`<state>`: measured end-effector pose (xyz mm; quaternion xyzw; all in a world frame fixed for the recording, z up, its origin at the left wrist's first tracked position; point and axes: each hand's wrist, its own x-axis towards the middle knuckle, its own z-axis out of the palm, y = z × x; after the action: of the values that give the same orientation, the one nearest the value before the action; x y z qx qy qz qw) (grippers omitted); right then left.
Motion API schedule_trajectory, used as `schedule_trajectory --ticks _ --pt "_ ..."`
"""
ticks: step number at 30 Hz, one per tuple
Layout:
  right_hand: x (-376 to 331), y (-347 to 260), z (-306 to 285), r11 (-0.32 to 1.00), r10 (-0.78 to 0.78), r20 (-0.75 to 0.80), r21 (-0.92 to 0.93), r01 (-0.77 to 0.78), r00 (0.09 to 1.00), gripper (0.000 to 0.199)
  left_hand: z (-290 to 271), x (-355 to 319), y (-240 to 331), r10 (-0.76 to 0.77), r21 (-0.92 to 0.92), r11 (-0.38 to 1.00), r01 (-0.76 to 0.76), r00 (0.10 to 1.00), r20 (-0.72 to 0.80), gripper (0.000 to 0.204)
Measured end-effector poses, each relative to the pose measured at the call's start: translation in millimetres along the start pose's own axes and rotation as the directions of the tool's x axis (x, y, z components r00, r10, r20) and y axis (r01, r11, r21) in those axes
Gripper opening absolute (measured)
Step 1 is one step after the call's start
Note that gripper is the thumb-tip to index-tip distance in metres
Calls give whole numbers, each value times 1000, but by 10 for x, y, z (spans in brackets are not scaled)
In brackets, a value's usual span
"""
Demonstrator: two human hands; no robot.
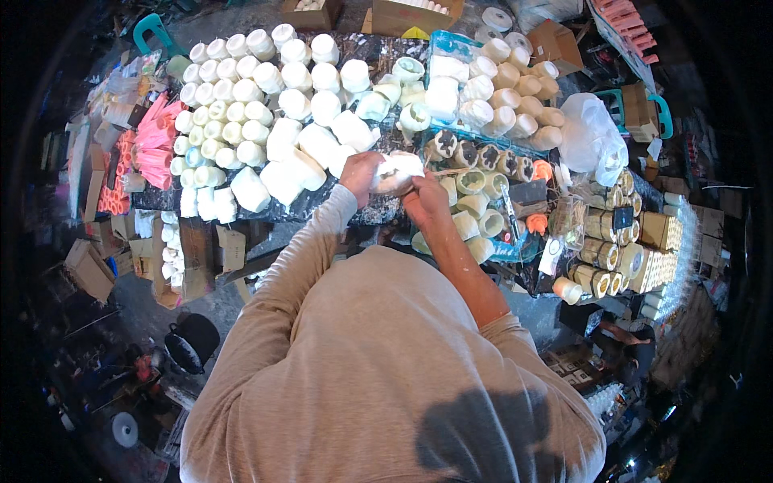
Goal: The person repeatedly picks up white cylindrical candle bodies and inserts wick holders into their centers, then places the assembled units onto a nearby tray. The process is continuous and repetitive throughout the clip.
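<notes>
Over the near edge of the table, both hands are closed around a white wax-like piece with a brownish patch or hollow on its near side. My left hand grips its left end. At its right end, the fingers of my right hand are pressed against it. A thin brown strip shows just beyond the right fingers; whether they touch it I cannot tell. Large white wax blocks lie left of my left hand. Pale green hollow cups lie beside my right hand.
Rows of white cylinders fill the table's left, with pink pieces beyond them. At the right stand cream cylinders, a clear plastic bag, orange pieces and gold-toned tubes. Cardboard boxes stand below left.
</notes>
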<state>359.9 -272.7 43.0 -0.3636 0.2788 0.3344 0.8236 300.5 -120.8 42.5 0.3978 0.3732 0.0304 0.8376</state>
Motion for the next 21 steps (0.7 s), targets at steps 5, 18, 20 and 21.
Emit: schedule_trajectory --ticks 5,18,20,21 --pt "146 -124 -159 923 383 397 -130 -362 834 43 17 105 -43 -299 -65 953 296 953 -52 28" --pt "138 -683 -13 686 13 333 -689 234 943 66 252 256 -93 58 -41 997 -60 997 -42 22" --pt "50 -690 58 50 -91 631 -770 636 771 71 289 234 -69 78 38 996 -77 997 -16 22" --pt "43 -728 88 -33 -103 583 -812 583 806 72 294 213 -44 118 53 992 -119 993 4 24"
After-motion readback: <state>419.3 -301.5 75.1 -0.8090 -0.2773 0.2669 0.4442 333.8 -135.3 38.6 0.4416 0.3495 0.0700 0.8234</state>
